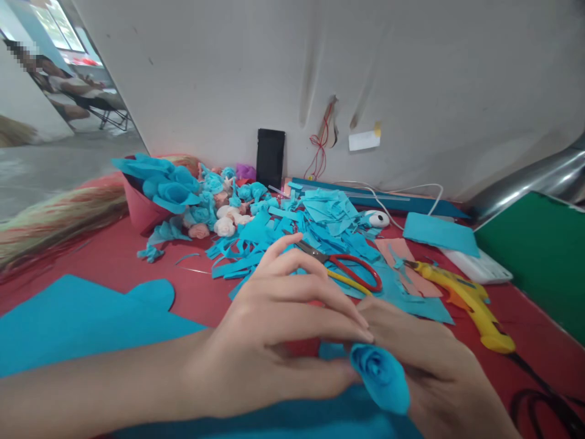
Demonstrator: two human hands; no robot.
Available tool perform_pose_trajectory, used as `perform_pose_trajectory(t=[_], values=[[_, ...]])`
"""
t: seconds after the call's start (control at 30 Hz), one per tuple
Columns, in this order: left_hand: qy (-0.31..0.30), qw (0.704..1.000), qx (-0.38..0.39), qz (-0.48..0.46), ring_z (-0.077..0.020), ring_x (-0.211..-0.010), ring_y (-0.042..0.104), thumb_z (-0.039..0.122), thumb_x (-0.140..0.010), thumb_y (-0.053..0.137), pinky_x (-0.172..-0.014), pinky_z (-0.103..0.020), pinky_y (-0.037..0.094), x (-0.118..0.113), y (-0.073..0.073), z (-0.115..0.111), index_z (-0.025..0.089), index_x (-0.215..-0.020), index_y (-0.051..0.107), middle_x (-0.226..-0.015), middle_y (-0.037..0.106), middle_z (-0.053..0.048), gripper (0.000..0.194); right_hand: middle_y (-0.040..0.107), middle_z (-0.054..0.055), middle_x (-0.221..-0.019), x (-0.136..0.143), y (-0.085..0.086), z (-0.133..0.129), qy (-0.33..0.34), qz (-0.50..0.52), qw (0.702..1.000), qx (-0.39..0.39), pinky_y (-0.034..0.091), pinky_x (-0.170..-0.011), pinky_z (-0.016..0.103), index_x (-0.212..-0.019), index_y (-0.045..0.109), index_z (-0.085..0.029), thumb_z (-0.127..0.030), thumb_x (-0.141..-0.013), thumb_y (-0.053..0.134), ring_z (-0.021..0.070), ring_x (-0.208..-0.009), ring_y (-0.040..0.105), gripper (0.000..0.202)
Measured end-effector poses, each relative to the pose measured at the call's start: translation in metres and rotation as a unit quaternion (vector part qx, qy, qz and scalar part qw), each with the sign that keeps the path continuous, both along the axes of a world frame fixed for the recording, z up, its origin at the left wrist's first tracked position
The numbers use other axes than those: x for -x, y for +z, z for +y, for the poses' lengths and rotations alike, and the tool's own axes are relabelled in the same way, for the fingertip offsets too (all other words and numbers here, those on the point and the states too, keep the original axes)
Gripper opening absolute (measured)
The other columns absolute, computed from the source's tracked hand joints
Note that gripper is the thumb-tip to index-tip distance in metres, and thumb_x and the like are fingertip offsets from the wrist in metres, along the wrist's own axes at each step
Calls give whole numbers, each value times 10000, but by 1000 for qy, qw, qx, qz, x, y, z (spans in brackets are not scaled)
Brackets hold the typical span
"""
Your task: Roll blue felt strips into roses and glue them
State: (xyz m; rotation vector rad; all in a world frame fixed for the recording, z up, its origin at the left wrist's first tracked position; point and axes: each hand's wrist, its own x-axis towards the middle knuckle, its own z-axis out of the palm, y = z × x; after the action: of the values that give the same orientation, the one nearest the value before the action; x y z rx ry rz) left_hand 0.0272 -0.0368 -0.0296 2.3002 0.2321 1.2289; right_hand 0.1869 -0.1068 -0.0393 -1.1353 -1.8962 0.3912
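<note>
A blue paper rose [380, 377], rolled into a spiral, sits between my two hands just above the red table. My left hand [278, 317] reaches in from the left, with its thumb and forefinger tips closed at the rose's edge and the other fingers extended. Coming from the lower right, my right hand [434, 366] is closed around the rose from behind; most of its fingertips are hidden. Beyond my left hand lie scissors [356, 271] with red and yellow handles, partly covered by my fingers. Blue sheets [82, 323] spread under and left of my hands.
A yellow glue gun [470, 299] lies right, its black cord trailing to the edge. Blue scraps [324, 219], finished paper flowers [205, 207] and a pink cone [144, 207] of blue petals stand behind. A phone [270, 157] leans on the wall. A person [75, 85] sits far left.
</note>
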Motion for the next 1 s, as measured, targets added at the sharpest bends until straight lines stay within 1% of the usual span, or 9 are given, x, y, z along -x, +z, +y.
perform_pose_trajectory(t=[0.1, 0.23, 0.37, 0.5, 0.57, 0.7, 0.77, 0.87, 1.0], values=[[6, 1000, -25, -2, -106, -796, 549, 224, -747, 621, -1063, -329, 204, 1, 0, 0, 225, -806, 648, -800, 692, 74, 65, 642, -30, -728, 1, -2, 1, 6, 14, 1000, -10, 517, -573, 207, -866, 595, -285, -164, -860, 445, 133, -635, 604, 193], [-13, 1000, -20, 17, -108, -800, 554, 208, -715, 672, -1053, -309, 211, 4, 5, 2, 197, -838, 636, -842, 696, 51, 129, 604, -34, -629, 4, 0, 0, 5, 24, 999, -27, 520, -579, 196, -744, 604, -277, -167, -844, 485, 141, -615, 605, 191], [-34, 998, 58, 22, -125, -751, 585, 216, -660, 729, -972, -314, 315, 4, 7, 3, 172, -858, 608, -790, 677, 6, 236, 618, -44, -645, 4, 2, -6, -13, 35, 999, -4, 511, -557, 150, -699, 614, -248, -194, -819, 547, 111, -546, 590, 147], [-36, 989, 141, -4, -119, -753, 573, 229, -633, 749, -997, -324, 296, 2, 2, 2, 205, -839, 565, -812, 651, 33, 277, 670, -95, -746, 4, -1, -10, -42, 68, 997, 2, 512, -607, 94, -915, 646, -349, -213, -774, 611, 90, -621, 638, 199], [-35, 984, 174, -8, -112, -795, 565, 247, -618, 759, -1044, -320, 241, 2, -1, 1, 225, -878, 531, -857, 619, 45, 347, 681, -114, -793, 5, -3, -11, -67, 80, 995, 9, 518, -593, 89, -967, 639, -383, -201, -767, 609, 91, -637, 651, 272], [-5, 982, 184, -51, -123, -1054, 458, 292, -614, 757, -973, -204, 335, 2, -3, -1, 258, -1003, 490, -1079, 495, 17, 474, 678, -131, -833, 5, -3, -13, -120, 87, 989, 8, 505, -620, 67, -934, 655, -397, -177, -762, 605, 82, -667, 653, 284], [2, 987, 153, -44, -124, -1064, 443, 268, -673, 716, -935, -193, 362, 2, -1, 0, 238, -971, 537, -1082, 484, 6, 349, 676, -132, -813, 5, 0, -13, -132, 87, 987, 5, 491, -645, 55, -914, 657, -385, -158, -751, 606, 75, -674, 647, 283], [-15, 995, 99, 1, -112, -863, 524, 166, -754, 639, -922, -262, 355, 1, 5, 1, 186, -804, 622, -881, 571, 7, 56, 646, -124, -699, 6, 5, -11, -128, 54, 990, 6, 491, -618, 60, -755, 634, -317, -168, -784, 550, 67, -597, 627, 173], [-29, 996, 78, 11, -129, -792, 555, 144, -764, 622, -896, -307, 371, -2, 7, 3, 156, -772, 676, -796, 624, -19, 55, 585, -97, -582, 6, 7, -7, -143, -9, 989, -32, 494, -510, 90, -622, 533, -258, -234, -816, 502, 77, -489, 583, 197]])
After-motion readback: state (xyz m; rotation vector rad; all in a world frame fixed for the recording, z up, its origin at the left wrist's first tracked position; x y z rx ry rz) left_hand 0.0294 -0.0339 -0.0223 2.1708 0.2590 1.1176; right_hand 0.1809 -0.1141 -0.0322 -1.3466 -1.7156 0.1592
